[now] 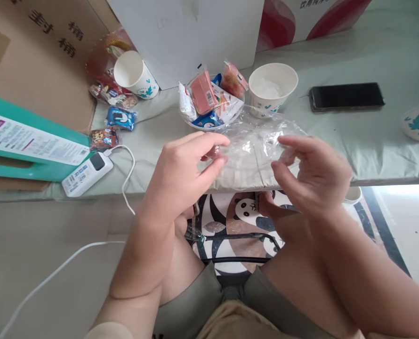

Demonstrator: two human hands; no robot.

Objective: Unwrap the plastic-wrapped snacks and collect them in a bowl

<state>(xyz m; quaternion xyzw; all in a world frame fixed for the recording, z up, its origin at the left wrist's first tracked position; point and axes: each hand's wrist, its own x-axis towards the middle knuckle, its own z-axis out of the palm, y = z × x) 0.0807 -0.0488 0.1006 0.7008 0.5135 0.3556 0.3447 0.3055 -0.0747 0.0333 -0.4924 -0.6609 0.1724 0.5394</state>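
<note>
Head view: clear plastic bag point(253, 148) held up between both hands near table edge, in front of snack dish point(194, 126) and partly over it. Left hand point(177, 172): thumb and curled fingers pinching bag's left side, index tip a little apart from thumb. Right hand point(313, 176): thumb and bent fingers pinching bag's right side, index raised above thumb; outer fingers' exact pose cannot be told. Paper cup point(261, 101) just behind bag, smartphone point(347, 97) lying flat to right of cup.
</note>
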